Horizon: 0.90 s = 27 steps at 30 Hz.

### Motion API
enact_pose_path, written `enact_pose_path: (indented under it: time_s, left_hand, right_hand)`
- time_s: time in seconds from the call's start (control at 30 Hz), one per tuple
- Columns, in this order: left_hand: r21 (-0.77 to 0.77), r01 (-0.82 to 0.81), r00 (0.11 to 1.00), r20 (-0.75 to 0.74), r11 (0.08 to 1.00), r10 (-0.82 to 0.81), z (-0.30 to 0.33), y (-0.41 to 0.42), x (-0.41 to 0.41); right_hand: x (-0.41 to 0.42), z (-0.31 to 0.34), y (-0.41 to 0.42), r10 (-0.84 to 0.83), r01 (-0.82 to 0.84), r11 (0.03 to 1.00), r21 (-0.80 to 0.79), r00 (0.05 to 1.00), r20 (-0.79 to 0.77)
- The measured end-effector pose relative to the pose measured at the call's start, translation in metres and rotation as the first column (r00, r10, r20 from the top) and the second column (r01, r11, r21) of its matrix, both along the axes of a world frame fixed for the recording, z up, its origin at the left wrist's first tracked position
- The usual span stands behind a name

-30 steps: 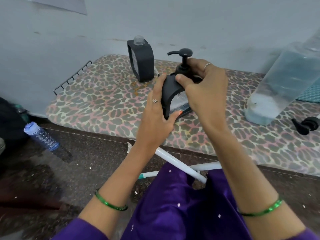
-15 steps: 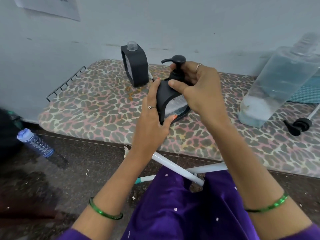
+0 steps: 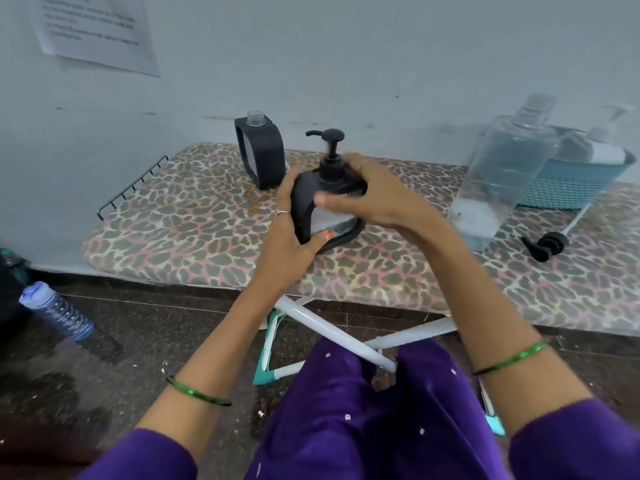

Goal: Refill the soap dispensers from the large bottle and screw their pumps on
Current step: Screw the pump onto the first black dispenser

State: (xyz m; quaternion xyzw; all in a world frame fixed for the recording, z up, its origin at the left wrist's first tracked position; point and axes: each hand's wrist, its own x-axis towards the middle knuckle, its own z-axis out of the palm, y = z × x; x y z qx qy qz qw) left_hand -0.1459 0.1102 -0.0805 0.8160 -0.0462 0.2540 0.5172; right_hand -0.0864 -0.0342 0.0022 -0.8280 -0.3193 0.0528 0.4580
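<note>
A black soap dispenser (image 3: 304, 199) stands tilted on the leopard-print board (image 3: 194, 223). My left hand (image 3: 287, 233) grips its left side and lower front. My right hand (image 3: 374, 195) wraps the collar of the black pump (image 3: 330, 150) on its neck. A second black dispenser (image 3: 261, 154) stands behind, its clear neck bare of any pump. The large clear bottle (image 3: 502, 174), uncapped and partly full of bluish liquid, stands at the right. A loose black pump (image 3: 547, 245) lies beside it.
A teal basket (image 3: 571, 181) with another clear bottle sits at the back right against the wall. A wire rack (image 3: 131, 188) edges the board's left end. A blue water bottle (image 3: 55, 311) lies on the dark floor. White frame legs (image 3: 332, 334) cross under the board.
My right hand has turned on the pump collar, the thumb swinging lower across the dispenser's front. The left hand keeps its grip. The view has shifted upward slightly.
</note>
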Motion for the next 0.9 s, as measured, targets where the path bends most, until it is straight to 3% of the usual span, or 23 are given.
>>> enact_pose_path:
  time_s: [0.07, 0.23, 0.33, 0.43, 0.53, 0.67, 0.8, 0.9]
  left_hand:
    - [-0.032, 0.026, 0.999, -0.034, 0.999, -0.027, 0.003, 0.003, 0.001]
    - [-0.028, 0.0, 0.98, -0.201, 1.0, -0.006, 0.013, -0.001, 0.003]
    - [0.039, -0.001, 0.958, -0.285, 0.999, 0.012, 0.017, -0.004, 0.005]
    - [0.212, 0.071, 0.928, -0.373, 0.975, 0.014, 0.025, -0.009, 0.007]
    - [0.397, 0.217, 0.865, -0.502, 0.892, 0.013, 0.035, -0.016, 0.012]
    - [0.53, 0.402, 0.701, -0.703, 0.747, 0.122, 0.052, -0.027, 0.023]
    - [0.63, 0.516, 0.624, -0.741, 0.58, 0.249, 0.062, -0.039, 0.041]
    - [0.654, 0.567, 0.586, -0.748, 0.501, 0.312, 0.07, -0.053, 0.056]
  right_hand:
    - [0.008, 0.003, -0.012, 0.065, -0.055, 0.98, -0.192, 0.997, 0.047]
    - [0.006, 0.024, -0.02, -0.006, 0.098, 0.905, -0.414, 0.976, 0.218]
    - [-0.002, 0.025, -0.027, -0.059, 0.172, 0.898, -0.404, 0.959, 0.277]
    - [-0.011, 0.022, -0.038, -0.145, 0.269, 0.882, -0.387, 0.936, 0.321]
    - [-0.025, 0.025, -0.055, -0.237, 0.391, 0.838, -0.381, 0.889, 0.391]
    - [-0.055, 0.042, -0.093, -0.304, 0.479, 0.782, -0.398, 0.852, 0.427]
    - [-0.08, 0.074, -0.153, -0.416, 0.516, 0.783, -0.349, 0.85, 0.324]
    - [-0.082, 0.097, -0.197, -0.534, 0.609, 0.74, -0.286, 0.79, 0.301]
